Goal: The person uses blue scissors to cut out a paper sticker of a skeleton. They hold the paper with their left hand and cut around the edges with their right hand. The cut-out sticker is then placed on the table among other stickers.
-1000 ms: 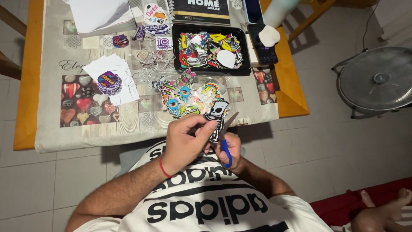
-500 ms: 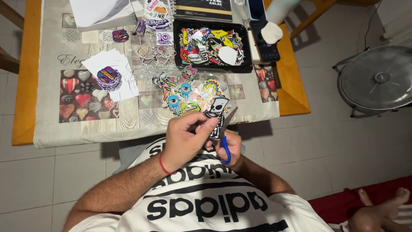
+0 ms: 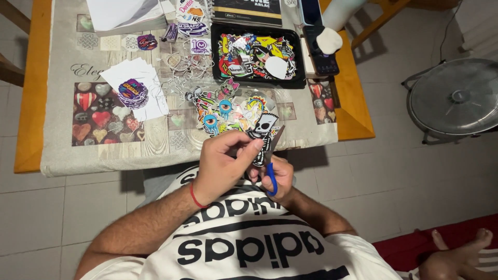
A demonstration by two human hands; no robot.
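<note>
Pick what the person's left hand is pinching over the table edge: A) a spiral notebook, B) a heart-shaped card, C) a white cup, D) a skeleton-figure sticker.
D: the fingers of the left hand pinch the black-and-white skeleton sticker, while the right hand works the blue-handled scissors against it.

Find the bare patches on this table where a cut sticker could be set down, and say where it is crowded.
Bare tablecloth lies left of the white paper sheets and along the near edge below them. It is crowded between the black tray and the sticker pile.
</note>
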